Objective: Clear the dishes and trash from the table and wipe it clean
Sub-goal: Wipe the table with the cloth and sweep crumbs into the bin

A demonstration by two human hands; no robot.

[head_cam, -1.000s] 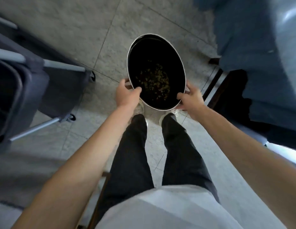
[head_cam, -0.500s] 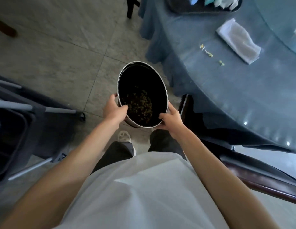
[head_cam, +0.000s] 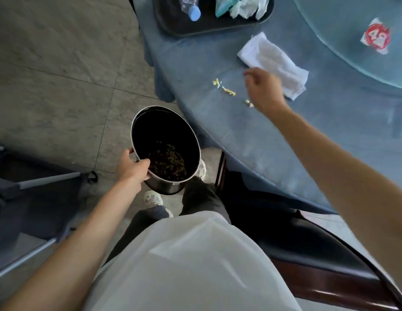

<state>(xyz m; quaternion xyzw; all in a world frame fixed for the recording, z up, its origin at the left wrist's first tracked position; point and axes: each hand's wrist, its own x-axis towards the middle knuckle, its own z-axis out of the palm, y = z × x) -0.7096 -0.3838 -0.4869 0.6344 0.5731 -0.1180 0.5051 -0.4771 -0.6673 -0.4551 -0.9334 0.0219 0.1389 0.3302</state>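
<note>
Left hand [head_cam: 133, 168] gripping bin [head_cam: 166, 149] rim, thumb inside, right arm outstretched, hand [head_cam: 264, 90] loosely curled, holding nothing, above scraps [head_cam: 228, 90] on tabletop [head_cam: 251, 135]

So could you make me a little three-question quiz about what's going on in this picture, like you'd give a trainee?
1. True or false: both hands grip the metal bin.
2. Where do the yellowish scraps lie? A) on the black tray B) on the blue tablecloth C) on the floor
3. What lies just beyond the right hand?

Key
1. False: only the left hand grips its rim; the right reaches over the table.
2. B
3. A folded white cloth.
</note>
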